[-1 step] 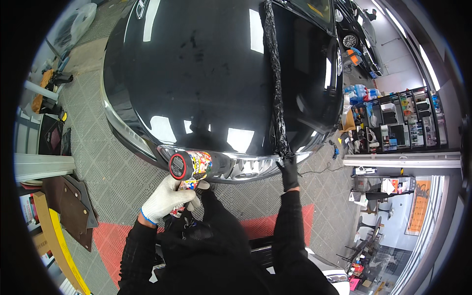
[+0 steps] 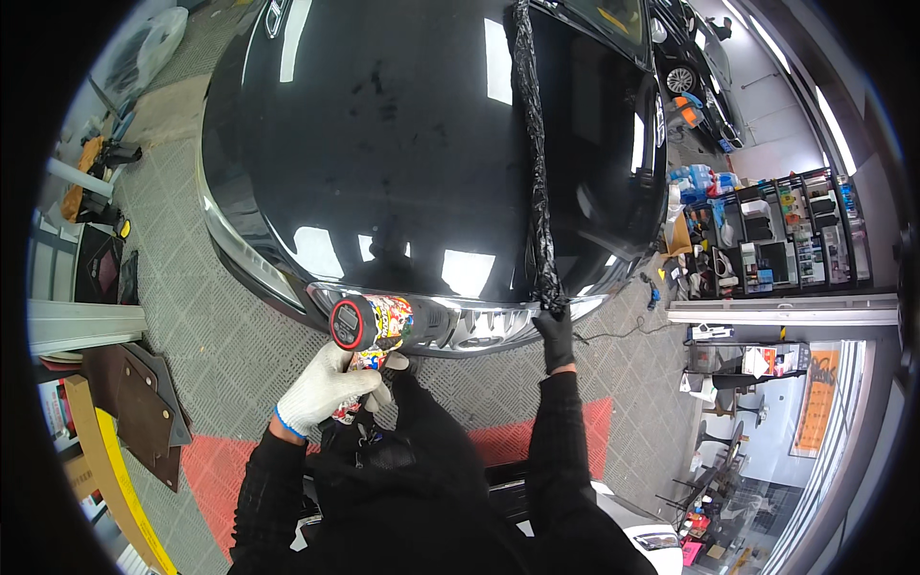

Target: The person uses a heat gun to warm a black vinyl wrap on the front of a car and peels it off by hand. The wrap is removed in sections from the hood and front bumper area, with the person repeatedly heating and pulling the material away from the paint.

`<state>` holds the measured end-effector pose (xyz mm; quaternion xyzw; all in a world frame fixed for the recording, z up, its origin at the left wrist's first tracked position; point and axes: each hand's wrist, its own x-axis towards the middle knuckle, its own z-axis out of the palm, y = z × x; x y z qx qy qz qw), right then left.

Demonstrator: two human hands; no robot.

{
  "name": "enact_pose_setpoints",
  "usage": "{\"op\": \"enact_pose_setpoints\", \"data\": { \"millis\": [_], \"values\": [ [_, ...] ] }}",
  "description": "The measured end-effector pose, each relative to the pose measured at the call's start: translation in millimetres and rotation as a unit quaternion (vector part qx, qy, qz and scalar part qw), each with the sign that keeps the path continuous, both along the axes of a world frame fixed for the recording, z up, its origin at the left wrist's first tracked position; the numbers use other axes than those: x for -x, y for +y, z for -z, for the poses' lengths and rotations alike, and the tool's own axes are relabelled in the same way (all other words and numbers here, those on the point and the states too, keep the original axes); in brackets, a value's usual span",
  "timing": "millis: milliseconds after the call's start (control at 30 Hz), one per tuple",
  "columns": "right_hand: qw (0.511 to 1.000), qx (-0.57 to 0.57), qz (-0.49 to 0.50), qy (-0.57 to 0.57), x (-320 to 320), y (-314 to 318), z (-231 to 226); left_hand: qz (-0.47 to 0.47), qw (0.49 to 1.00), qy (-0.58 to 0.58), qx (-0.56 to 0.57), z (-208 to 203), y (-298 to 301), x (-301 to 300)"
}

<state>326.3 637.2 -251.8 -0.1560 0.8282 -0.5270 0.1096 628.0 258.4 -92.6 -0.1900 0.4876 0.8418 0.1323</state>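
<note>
left hand [image 2: 331,388], white-gloved, lower left of centre: sticker-covered heat gun [image 2: 391,321] gripped by handle | right hand [image 2: 556,343], black-gloved, right of centre: lower end of crumpled black film strip [image 2: 539,182] grasped | strip laid down black car hood [image 2: 383,182], upper centre to mid-frame | red floor band [image 2: 216,479] seen lower left

Supporting surfaces, with contents

Car hood [image 2: 412,192], black, glossy, centre: one crumpled black film strip [image 2: 540,172], right of middle, running near to far.
Floor [image 2: 163,220], grey textured tiles, red section [image 2: 211,470] near: thin dark cable [image 2: 618,335], right.
Shelf unit [image 2: 800,290], black, right: assorted boxes [image 2: 757,209].
</note>
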Motion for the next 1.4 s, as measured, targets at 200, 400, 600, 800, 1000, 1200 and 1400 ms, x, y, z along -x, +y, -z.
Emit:
{"op": "enact_pose_setpoints", "data": {
  "millis": [200,400,600,800,1000,1200,1400],
  "values": [
    [0.943,0.153,0.270,-0.117,-5,-36,15,0.000,1.000,0.022,-0.019,9,2,-8],
    [0.894,0.312,0.285,-0.150,-9,-37,31,-0.004,1.000,0.023,-0.019,10,10,-12],
    [0.914,0.196,0.342,-0.098,-5,-43,-4,-0.025,1.000,0.006,-0.018,18,31,-9],
    [0.849,-0.320,0.090,0.412,59,-120,-68,-0.093,0.995,-0.017,-0.016,19,71,-4],
    [0.926,-0.363,0.038,0.098,113,-167,-41,-0.131,0.991,-0.026,0.021,4,105,15],
    [0.994,-0.002,0.043,-0.099,134,-146,-17,-0.199,0.980,-0.005,0.004,-2,126,33],
    [0.957,-0.268,0.110,-0.006,103,-111,-43,-0.202,0.979,0.004,-0.001,1,106,40]
  ]
}}
